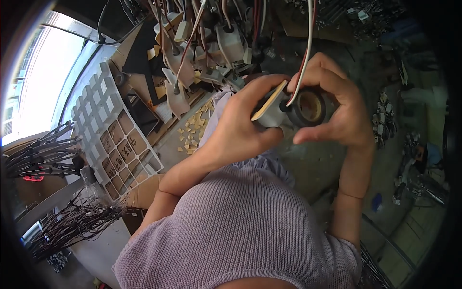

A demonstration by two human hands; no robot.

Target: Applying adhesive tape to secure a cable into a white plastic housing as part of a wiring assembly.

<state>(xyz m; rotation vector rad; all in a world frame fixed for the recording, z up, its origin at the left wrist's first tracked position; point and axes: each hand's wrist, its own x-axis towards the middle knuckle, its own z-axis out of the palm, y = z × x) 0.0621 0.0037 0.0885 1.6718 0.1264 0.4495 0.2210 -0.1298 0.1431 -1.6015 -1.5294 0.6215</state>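
Between the thumb and fingers of my left hand is a pale grey-white plastic housing with a flat yellowish strip along one side. A white wire and a dark red wire run up from the housing's dark end. Beside that end, my right hand curls round a roll of black tape with a tan core. Its thumb points left below the roll. The roll is close against the wire end; whether tape is stuck there I cannot tell.
Similar housings with wires crowd the far side. Small yellow pieces are scattered left of my hands. A white grid tray holding pale blocks leans at the left, near bundles of dark cables. Metal parts lie at the right.
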